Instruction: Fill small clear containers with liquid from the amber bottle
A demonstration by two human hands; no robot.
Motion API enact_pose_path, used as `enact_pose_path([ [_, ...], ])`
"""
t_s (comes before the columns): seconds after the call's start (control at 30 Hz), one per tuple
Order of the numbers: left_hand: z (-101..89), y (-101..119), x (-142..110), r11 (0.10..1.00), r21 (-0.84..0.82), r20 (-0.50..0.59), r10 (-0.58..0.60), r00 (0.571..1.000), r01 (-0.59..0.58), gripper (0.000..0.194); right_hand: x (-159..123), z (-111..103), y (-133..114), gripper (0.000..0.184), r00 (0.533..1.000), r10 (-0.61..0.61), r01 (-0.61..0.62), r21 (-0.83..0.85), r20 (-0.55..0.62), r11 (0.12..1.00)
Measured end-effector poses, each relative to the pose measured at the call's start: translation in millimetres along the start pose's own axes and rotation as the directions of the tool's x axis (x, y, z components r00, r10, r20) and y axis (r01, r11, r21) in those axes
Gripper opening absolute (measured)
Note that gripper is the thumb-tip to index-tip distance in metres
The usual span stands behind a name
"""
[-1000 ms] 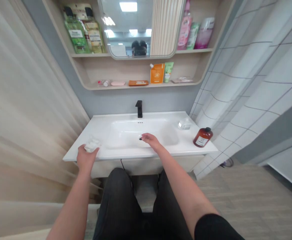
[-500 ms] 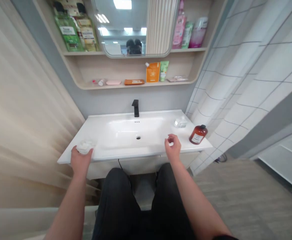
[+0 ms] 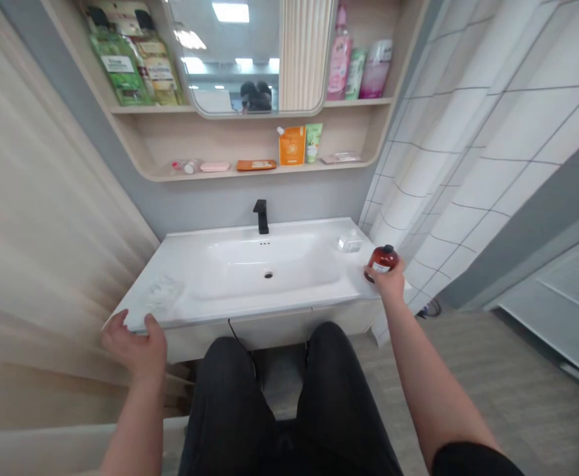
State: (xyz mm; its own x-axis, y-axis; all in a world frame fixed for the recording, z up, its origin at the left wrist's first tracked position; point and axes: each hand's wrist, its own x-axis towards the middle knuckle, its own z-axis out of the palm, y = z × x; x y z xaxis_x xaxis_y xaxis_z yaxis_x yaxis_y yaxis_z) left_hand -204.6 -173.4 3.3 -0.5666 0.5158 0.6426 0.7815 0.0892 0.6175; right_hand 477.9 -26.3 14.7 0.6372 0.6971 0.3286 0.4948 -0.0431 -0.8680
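Head view: dark-trousered legs (image 3: 225, 396) are pointing toward the near side of the basin (image 3: 270, 291).
Left hand (image 3: 138, 340): hanging near and left of the basin, by the front edge of the white surface (image 3: 183, 254); its grip is standing spread, thumb and fingers well apart.
Clear item (image 3: 164, 292): lying on the surface left of the basin, just beyond the left hand; its outline is blurring into the white.
Right hand (image 3: 390, 279): reaching to the right of the basin; its grip is wrapping round the brown bottle, thumb on the side toward the basin.
Brown bottle (image 3: 385, 256): sitting in that hand, right of the basin, its black cap pointing up; I cannot tell whether its base is touching the surface.
Clear container (image 3: 349, 244): resting behind the bottle, right of the basin.
Black tap (image 3: 262, 217): rising behind the basin, near its middle.
Lower shelf (image 3: 210, 176): running above and behind the basin, carrying an orange pouch (image 3: 292, 145) and a green tube (image 3: 313, 143).
Mirror (image 3: 240, 39): hanging higher above the basin.
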Motion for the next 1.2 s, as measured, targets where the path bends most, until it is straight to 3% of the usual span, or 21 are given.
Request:
enact_pose_path([
  [0.07,4.7,22.0,-10.2,0.985,-0.043,-0.029,0.167,0.986,-0.168,0.058,-12.0,16.0,-19.4,0.093,0.998,-0.027,0.027,-0.001,0.06,1.0],
  [0.13,23.6,53.1,-16.5,0.95,-0.172,0.059,0.273,0.96,-0.259,0.043,-35.7,40.8,-46.3,0.087,0.957,-0.19,0.175,0.089,0.218,0.981],
  [0.2,52.5,89.5,-18.5,0.915,-0.351,0.228,0.29,0.93,-0.2,0.032,-66.1,70.8,-76.6,0.088,0.825,-0.399,0.336,0.22,0.4,0.916],
  [0.27,84.1,125.0,-16.8,0.877,-0.474,0.378,0.287,0.88,-0.082,0.034,-96.1,99.8,-105.2,0.087,0.704,-0.522,0.441,0.279,0.482,0.853],
  [0.4,136.3,174.1,-8.7,0.853,-0.521,0.628,0.398,0.669,-0.018,0.049,-135.0,138.6,-145.0,0.08,0.583,-0.545,0.62,0.103,0.602,0.778],
  [0.47,156.1,182.7,-6.1,0.864,-0.503,0.656,0.406,0.636,-0.032,0.05,-143.2,148.0,-154.3,0.076,0.528,-0.522,0.698,0.008,0.67,0.716],
  [0.53,173.1,181.6,-6.6,0.866,-0.5,0.651,0.398,0.646,-0.029,0.04,-147.5,153.5,-157.5,0.074,0.476,-0.503,0.754,-0.04,0.721,0.655],
  [0.67,196.3,165.4,-13.5,0.853,-0.509,0.709,0.339,0.619,0.116,0.027,-152.7,158.5,-153.5,0.076,0.434,-0.495,0.803,-0.074,0.753,0.592],
  [0.83,203.5,156.3,-16.9,0.821,-0.53,0.741,0.325,0.587,0.215,0.024,-153.8,160.2,-148.6,0.082,0.421,-0.465,0.788,-0.059,0.779,0.613],
  [1.0,199.4,158.6,-16.3,0.867,-0.483,0.755,0.341,0.561,0.123,0.021,-151.7,161.5,-147.6,0.081,0.419,-0.463,0.78,-0.049,0.781,0.624],
  [1.2,194.2,161.9,-16.7,0.901,-0.433,0.715,0.365,0.596,-0.033,0.026,-150.9,161.0,-147.9,0.081,0.401,-0.494,0.786,-0.013,0.772,0.618],
])
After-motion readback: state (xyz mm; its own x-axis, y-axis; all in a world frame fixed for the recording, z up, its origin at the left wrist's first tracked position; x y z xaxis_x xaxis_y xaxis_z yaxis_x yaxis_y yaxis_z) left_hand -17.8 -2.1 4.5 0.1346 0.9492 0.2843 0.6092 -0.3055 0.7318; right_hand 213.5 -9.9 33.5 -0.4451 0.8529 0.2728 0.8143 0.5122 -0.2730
